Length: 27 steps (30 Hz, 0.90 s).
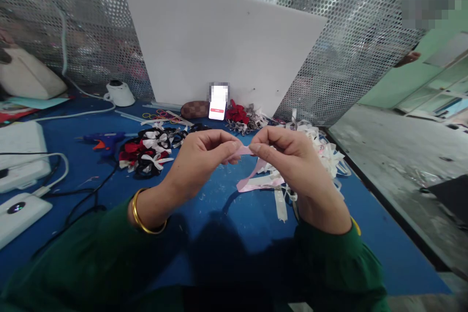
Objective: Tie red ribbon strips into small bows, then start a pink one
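Between both hands a pale pink ribbon (252, 184) is stretched, a short piece taut between the fingertips and a loop hanging below my right hand. My left hand (199, 161) is closed, pinching one part of it between thumb and fingers. A pinch of my right hand (290, 161) grips it a little to the right. White ribbon bows (331, 156) lie in a heap behind and beside my right hand. To the left of my left hand sits a pile of black, red and white bows (146, 151).
A blue glue gun (106, 141) lies left on the blue table (219, 214), near white power strips (22, 209) and cables. At the back stand a lit phone (218, 102), a brown checked pouch (195, 109), red and grey ribbons (239, 114) and a white board (223, 39).
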Each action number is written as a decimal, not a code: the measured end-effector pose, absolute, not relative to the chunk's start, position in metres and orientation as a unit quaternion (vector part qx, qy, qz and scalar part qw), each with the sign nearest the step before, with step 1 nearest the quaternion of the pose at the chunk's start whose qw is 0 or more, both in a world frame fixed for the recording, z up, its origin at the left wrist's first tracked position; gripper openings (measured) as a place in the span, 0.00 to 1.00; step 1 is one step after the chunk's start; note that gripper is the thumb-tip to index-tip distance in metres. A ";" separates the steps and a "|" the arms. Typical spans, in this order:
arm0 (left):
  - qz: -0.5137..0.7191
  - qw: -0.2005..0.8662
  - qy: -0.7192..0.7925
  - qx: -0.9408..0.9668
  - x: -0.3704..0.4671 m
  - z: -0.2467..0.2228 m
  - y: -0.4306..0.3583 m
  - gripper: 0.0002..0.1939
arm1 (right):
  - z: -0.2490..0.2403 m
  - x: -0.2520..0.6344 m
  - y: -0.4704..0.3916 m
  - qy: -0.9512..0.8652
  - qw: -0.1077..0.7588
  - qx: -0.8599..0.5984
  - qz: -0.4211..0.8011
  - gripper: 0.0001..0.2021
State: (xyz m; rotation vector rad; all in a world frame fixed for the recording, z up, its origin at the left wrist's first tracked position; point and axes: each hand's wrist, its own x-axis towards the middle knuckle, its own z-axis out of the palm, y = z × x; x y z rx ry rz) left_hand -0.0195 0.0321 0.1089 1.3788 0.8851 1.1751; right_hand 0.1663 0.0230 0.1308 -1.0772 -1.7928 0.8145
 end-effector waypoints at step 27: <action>0.459 0.394 0.438 0.664 -0.021 0.114 0.036 0.05 | 0.119 0.160 0.025 -0.681 0.476 -0.396 0.391 0.09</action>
